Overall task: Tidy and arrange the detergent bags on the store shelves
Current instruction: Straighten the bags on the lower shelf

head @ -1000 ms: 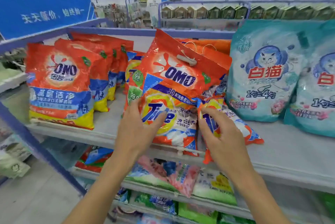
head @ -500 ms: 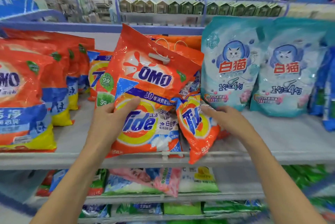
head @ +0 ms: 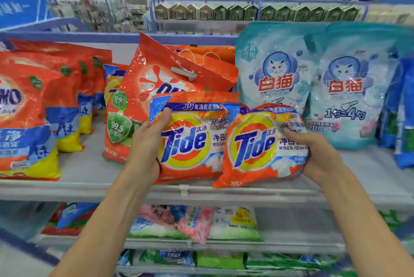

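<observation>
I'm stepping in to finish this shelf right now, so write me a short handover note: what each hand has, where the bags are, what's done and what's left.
Left hand: grips the left Tide bag by its left edge, thumb on the top corner.
Right hand: grips the right Tide bag by its right side.
Both Tide bags face forward at the front of the shelf, side by side, the right one overlapping the left.
Done: labels face out.
Left: a big OMO bag leans tilted behind them; straighten it. The White Cat bags stand upright to the right, and more OMO bags to the left look orderly.
</observation>
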Available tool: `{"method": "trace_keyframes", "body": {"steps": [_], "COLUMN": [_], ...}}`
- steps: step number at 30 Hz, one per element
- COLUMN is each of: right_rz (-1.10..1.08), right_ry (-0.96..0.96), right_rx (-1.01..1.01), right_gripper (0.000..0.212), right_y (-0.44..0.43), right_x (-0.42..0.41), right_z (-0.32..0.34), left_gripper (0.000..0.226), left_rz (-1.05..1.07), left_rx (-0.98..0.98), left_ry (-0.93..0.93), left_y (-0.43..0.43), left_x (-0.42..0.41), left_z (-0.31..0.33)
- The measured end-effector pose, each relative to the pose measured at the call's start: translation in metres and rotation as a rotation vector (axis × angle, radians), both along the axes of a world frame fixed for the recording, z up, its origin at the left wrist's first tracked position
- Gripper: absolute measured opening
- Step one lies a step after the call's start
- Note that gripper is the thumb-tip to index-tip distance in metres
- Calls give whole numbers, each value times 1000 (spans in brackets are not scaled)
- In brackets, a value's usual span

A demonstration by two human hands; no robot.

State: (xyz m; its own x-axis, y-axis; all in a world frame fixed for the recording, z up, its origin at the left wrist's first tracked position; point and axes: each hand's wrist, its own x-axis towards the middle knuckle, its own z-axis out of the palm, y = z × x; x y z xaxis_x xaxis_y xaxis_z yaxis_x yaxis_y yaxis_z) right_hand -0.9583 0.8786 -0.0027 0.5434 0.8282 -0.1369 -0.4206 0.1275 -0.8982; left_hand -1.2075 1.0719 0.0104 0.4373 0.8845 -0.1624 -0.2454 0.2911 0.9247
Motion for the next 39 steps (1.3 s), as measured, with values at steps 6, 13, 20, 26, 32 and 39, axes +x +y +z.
{"method": "trace_keyframes", "body": {"steps": [6, 13, 20, 26, 32, 39], "right_rz": [-77, -173, -223, -172, -119, -12], "right_ry": [-4, -140, -119, 87, -42, -97], "right_rx": [70, 92, 86, -132, -32, 48], "right_gripper": [24, 37, 52, 18, 39, 38], "right_y": [-35, -34, 22, 48, 35, 39], "right_x": [13, 24, 22, 19, 33, 42], "right_z": [8, 30, 45, 34, 32, 23], "left_gripper": [27, 40, 34, 67, 5, 15], "left_rz": [-88, -184, -56, -157, -37, -184], "left_rx": [-15, 6, 117, 351, 345, 108], "left_ry": [-130, -250, -268, -153, -80, -183], "left_y": [-15, -40, -44, -52, -49, -49], "left_x": [49, 85, 97, 89, 96, 105], "left_z": [3, 12, 7, 10, 8, 25]}}
